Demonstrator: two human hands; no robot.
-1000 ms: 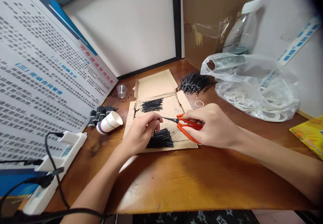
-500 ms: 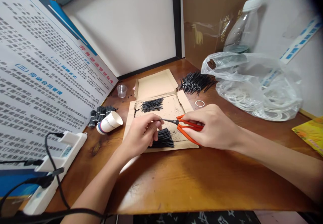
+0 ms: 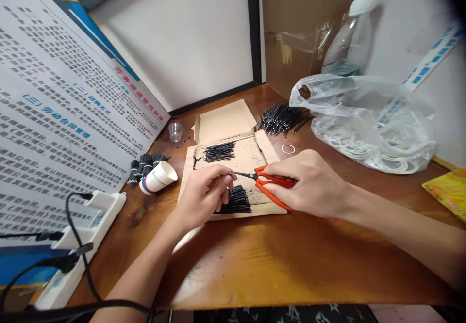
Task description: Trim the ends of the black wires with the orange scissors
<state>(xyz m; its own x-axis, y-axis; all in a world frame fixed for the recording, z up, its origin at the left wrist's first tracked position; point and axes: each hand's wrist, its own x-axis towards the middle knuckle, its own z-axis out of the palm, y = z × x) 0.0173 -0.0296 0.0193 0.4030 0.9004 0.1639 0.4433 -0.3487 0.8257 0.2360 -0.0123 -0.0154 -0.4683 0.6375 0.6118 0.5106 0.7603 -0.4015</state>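
Head view shows 1 board reading "劳动合同管理", right hand gripping orange-handled scissors.

In front of the cardboard I have a broad strip of bare tabletop to pass through. Over the cardboard, my scissors bar the gap between my left hand and right hand. Left of it the tilted paper cup blocks me; off its far right side, the black strand pile; farther right, the plastic bag.
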